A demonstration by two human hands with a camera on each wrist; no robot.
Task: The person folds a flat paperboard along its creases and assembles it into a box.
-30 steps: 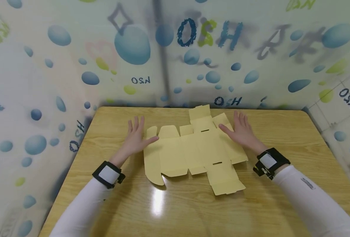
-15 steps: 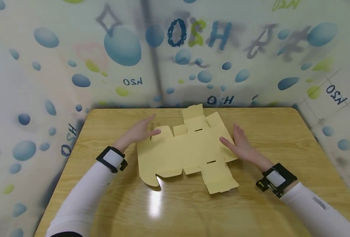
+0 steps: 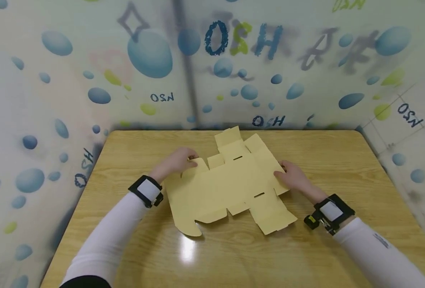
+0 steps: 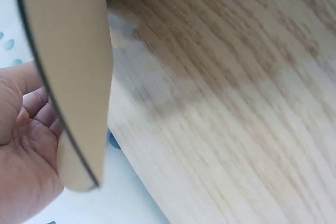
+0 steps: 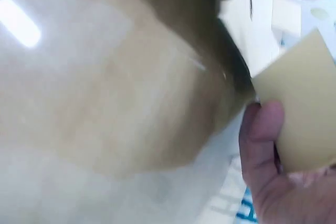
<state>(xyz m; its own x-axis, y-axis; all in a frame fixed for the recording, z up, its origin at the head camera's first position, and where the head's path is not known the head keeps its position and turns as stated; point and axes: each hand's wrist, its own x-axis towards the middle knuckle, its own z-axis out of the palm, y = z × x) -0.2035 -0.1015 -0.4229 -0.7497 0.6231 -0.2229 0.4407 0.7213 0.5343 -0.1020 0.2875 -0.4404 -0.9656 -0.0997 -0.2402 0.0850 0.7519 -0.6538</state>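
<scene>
A flat, unfolded cardboard box (image 3: 230, 182), pale yellow with flaps and two dark slots, is slightly raised over the wooden table in the head view. My left hand (image 3: 178, 161) pinches a flap on its far left side between thumb and curled fingers. At the right edge, my right hand (image 3: 295, 176) pinches the sheet, thumb on top. In the left wrist view the cardboard (image 4: 73, 72) stands nearly edge-on beside the palm. Thumb and fingers of my right hand (image 5: 265, 156) grip a panel's edge in the right wrist view.
The wooden table (image 3: 324, 156) has its far edge against a wall (image 3: 298, 52) printed with blue drops and letters. A bright light reflection lies on the tabletop near the cardboard's front left corner.
Both hands, earlier spread open at the sheet's sides, have closed in and now grip its left flap and right edge. The cardboard has turned slightly and lifted a little.
</scene>
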